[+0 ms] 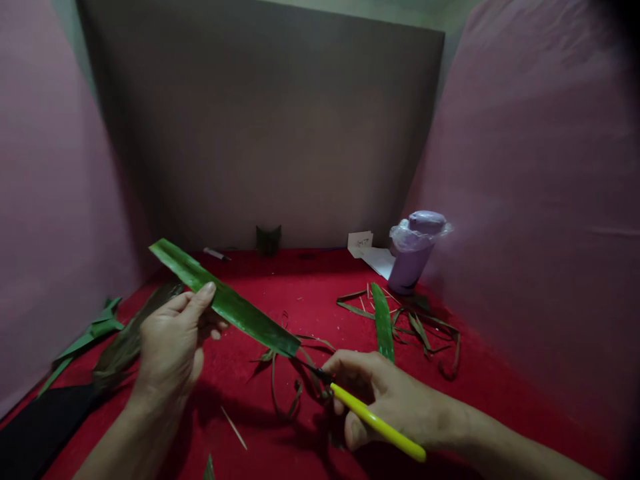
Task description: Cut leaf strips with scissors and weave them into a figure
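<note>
My left hand [173,340] pinches a long green leaf strip [245,317] between thumb and fingers, near its middle. The strip slants down to the right, above the red cloth. My right hand [375,393] is closed around scissors with a yellow handle [377,420] and dark blades [315,370]. The blade tips are at the strip's lower right end; whether they are apart or together I cannot make out. Beneath them lie curled, thin leaf trimmings [277,390]. Another green leaf piece [383,323] rests just beyond my right hand.
A purple tumbler [410,267] with plastic wrap stands at the back right, beside white papers [377,260]. Dry leaf trimmings [425,333] and sticks lie before it. A folded dark leaf piece [269,240] and a marker [216,254] are at the back. Leaves [97,330] lie left.
</note>
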The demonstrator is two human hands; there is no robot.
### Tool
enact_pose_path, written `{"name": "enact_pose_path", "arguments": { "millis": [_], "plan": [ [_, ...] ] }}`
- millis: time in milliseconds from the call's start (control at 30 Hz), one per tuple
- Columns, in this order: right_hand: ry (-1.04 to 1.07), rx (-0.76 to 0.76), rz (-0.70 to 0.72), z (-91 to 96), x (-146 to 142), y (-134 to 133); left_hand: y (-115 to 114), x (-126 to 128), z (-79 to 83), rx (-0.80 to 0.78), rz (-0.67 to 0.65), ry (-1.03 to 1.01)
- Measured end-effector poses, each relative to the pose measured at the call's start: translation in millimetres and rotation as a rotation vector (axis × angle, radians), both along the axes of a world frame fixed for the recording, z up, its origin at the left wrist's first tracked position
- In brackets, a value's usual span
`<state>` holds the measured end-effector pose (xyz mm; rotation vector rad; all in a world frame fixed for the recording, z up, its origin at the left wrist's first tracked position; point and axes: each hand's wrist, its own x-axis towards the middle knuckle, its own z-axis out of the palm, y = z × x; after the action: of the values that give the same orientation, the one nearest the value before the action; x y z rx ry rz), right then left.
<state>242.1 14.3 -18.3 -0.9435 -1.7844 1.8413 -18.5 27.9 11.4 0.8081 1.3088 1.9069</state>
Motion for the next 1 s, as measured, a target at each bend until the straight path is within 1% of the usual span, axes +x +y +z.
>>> {"name": "enact_pose_path", "arguments": {
  "millis": [100, 133, 200, 233, 267, 300, 367, 467, 533, 600, 667, 767, 900, 1000],
  "plan": [
    [-0.206, 0.183, -0.155, 13.3, 20, 3, 1, 0, 4.5, -0.015, 0.001, -0.026],
    [-0.295, 0.302, -0.278, 17.5, 29, 6, 1, 1, 6.0, -0.025, -0.008, -0.036],
    [-0.6, 0.619, -0.531, 22.0, 51, 17, 1, 4, 7.4, -0.069, -0.037, -0.06],
    [-0.809, 0.746, -0.597, 21.7, 62, 23, 0, 6, 7.0, -0.092, -0.05, -0.064],
    [-1.029, 0.813, -0.6, 19.7, 72, 29, 0, 7, 5.9, -0.11, -0.06, -0.068],
    [-1.114, 0.809, -0.615, 16.1, 82, 34, -1, 9, 4.1, -0.123, -0.072, -0.069],
    [-1.213, 0.788, -0.632, 6.5, 96, 40, -1, 11, -0.5, -0.127, -0.092, -0.063],
    [-1.294, 0.784, -0.594, -4.7, 105, 40, -1, 13, -6.2, -0.14, -0.125, -0.036],
    [-1.323, 0.8, -0.559, -4.9, 104, 37, -2, 16, -8.4, -0.163, -0.154, -0.005],
    [-1.332, 0.822, -0.533, 0.2, 98, 34, -3, 20, -10.3, -0.186, -0.194, 0.034],
    [-1.31, 0.841, -0.518, 6.7, 91, 39, -4, 25, -13.3, -0.195, -0.22, 0.096],
    [-1.251, 0.827, -0.534, 11.0, 77, 61, -6, 33, -20.4, -0.212, -0.276, 0.171],
    [-1.246, 0.691, -0.543, 5.3, 61, 103, -8, 40, -30.1, -0.253, -0.39, 0.138],
    [-1.234, 0.586, -0.553, 0.5, 54, 124, -11, 43, -36.0, -0.269, -0.437, 0.15]
  ]
}}
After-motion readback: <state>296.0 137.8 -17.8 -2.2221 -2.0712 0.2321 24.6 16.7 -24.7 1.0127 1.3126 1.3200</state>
